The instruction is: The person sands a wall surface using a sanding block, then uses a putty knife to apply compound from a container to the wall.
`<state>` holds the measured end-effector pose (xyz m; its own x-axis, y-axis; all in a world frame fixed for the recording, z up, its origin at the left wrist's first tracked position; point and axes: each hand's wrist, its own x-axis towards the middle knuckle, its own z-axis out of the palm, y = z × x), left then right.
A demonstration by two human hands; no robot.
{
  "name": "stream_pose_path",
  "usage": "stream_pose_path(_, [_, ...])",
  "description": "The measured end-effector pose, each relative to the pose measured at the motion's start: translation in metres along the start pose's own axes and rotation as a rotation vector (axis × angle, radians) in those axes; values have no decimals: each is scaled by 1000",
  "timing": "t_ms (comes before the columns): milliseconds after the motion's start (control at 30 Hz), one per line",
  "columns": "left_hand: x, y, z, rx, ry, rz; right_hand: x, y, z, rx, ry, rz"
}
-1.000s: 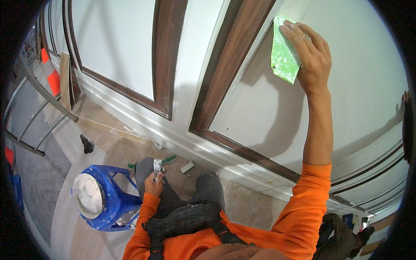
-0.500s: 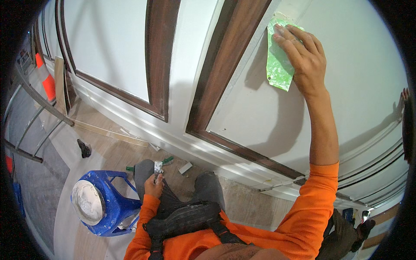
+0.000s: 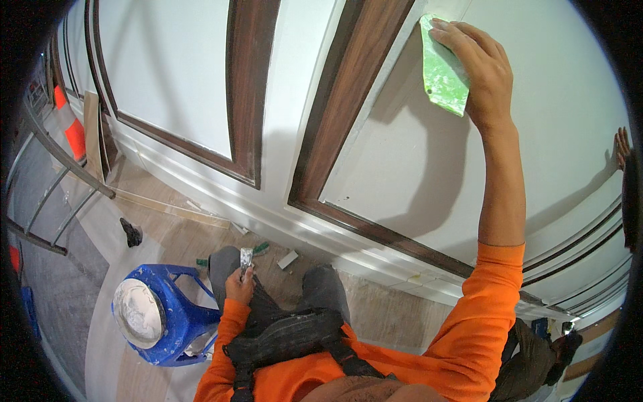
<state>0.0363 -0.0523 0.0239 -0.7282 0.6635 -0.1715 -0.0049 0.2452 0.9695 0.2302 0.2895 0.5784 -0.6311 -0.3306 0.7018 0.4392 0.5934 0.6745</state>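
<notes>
Beside the wood moulding [image 3: 358, 87], the right hand [image 3: 485, 77] grips a green spreader [image 3: 445, 84], seemingly smoothing, next needing even pressure; the left hand [image 3: 239, 288] clasps a putty knife [image 3: 246, 256].

Chalky white smears dull the flat green plastic spreader [image 3: 447, 80] and the small metal-looking scraper [image 3: 246, 256].
Beside the smooth, matt white wall panel [image 3: 562, 120], the dark-brown wood-grained moulding [image 3: 335, 124] has a low sheen; the blue moulded-plastic stool [image 3: 178, 323] is glossy under white splashes, the round white paste mass [image 3: 139, 309] looks creamy, and the orange cloth sleeve [image 3: 489, 288] is soft, matt.
</notes>
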Motion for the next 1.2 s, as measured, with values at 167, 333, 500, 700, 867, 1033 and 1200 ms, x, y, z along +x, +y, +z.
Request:
stream_pose_path(167, [6, -17, -2, 22, 3, 4, -8, -7, 7, -28, -46, -67])
stream_pose_path(333, [3, -9, -3, 14, -15, 13, -25, -20, 3, 90, -173, -134])
stream_pose_path(500, [0, 4, 1, -24, -5, -7, -22, -2, -2, 88, -55, -88])
stream_pose_path(700, [4, -10, 6, 0, 40, -26, -2, 14, 7, -78, -39, -158])
stream_pose_path(867, [7, -25, 10, 64, 73, 44, -14, 20, 17, -73, -35, -232])
stream_pose_path(1033, [7, -22, 11, 145, 92, 133, -29, 3, 17, -47, -72, -256])
stream_pose_path(1200, [6, -19, 13, 151, 70, 71, -40, -12, 12, 97, -180, -254])
